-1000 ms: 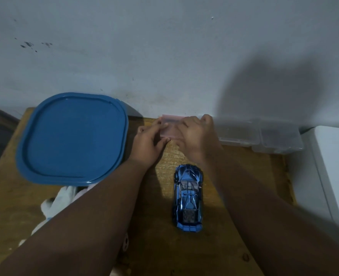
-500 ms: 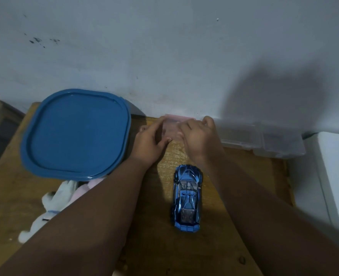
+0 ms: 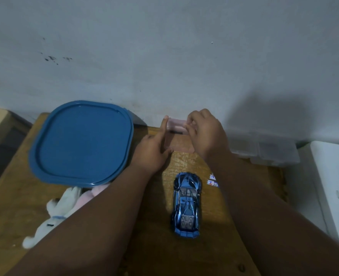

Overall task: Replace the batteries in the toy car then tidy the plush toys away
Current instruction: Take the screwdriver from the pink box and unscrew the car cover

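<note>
A shiny blue toy car point(image 3: 186, 204) stands on the wooden table point(image 3: 210, 253), nose toward the wall. Two small batteries point(image 3: 212, 180) lie just right of its nose, partly hidden by my right forearm. A small pink translucent box point(image 3: 177, 136) sits against the wall. My right hand point(image 3: 206, 132) pinches its raised lid at the top right corner. My left hand point(image 3: 154, 148) steadies the box's left side, index finger stretched up along it. A white plush toy point(image 3: 51, 214) and a pink one point(image 3: 89, 194) lie at the left, partly under my left forearm.
A large blue square lid point(image 3: 81, 142) covers a container at the back left. Clear plastic boxes point(image 3: 264, 150) line the wall on the right. A white appliance point(image 3: 335, 188) stands beyond the table's right edge.
The pink box's lid has swung up under my right hand. My left index finger has straightened along the box. The view has shifted, and the batteries have come into sight beside the car.
</note>
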